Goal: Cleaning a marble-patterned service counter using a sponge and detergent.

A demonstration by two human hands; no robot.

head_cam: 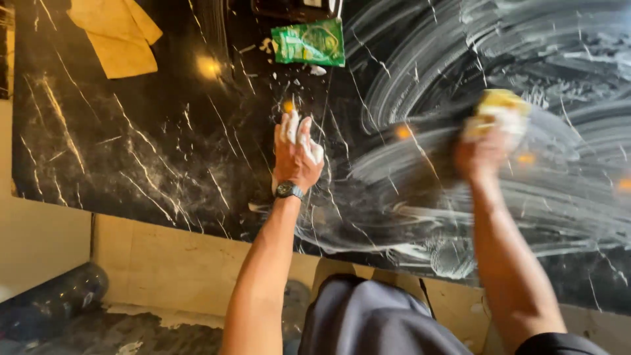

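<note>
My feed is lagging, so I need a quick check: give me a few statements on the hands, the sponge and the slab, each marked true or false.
1. The right hand presses a yellow sponge to the black marble slab. True.
2. The left hand holds the sponge. False: it lies flat on the slab, fingers smeared white.
3. White smears cover the slab's right part. True.
4. The green packet lies under the right hand. False: it lies at the slab's far edge, apart from both hands.
5. A wristwatch sits on the right wrist. False: it is on the left.
</note>
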